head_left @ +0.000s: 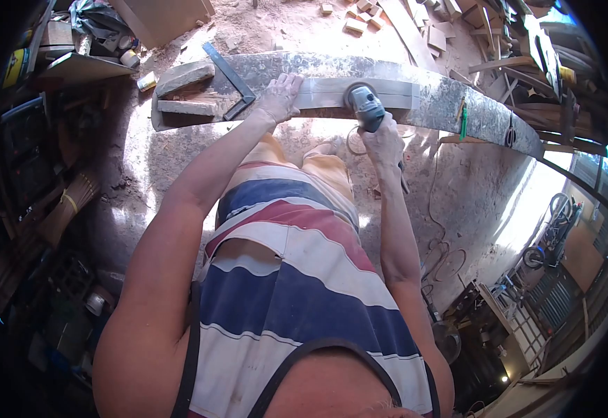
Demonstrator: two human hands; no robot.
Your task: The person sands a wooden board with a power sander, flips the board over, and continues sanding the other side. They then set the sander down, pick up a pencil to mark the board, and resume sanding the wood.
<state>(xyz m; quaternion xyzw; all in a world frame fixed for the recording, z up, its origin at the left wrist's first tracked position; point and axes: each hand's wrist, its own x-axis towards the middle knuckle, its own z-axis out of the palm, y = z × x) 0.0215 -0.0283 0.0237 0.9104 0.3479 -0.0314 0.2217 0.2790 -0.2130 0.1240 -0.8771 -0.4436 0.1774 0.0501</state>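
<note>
My right hand (383, 143) grips the body of an angle grinder (368, 110). The grinder's round disc rests against the top of a pale wooden board (394, 94) lying along the workbench (443, 104). At the board's left end my left hand (279, 97) lies flat, fingers stretched out over the wood. Left of that hand a dark carpenter's square (231, 80) sits on the bench. Whether the disc is spinning cannot be seen.
Rough wood pieces (185, 78) form the bench's left end. A green tool (464, 122) is at its right front edge. A cord (437, 209) trails over the floor. Wood offcuts (363, 15) lie beyond the bench, and stacked timber (527, 76) stands at right.
</note>
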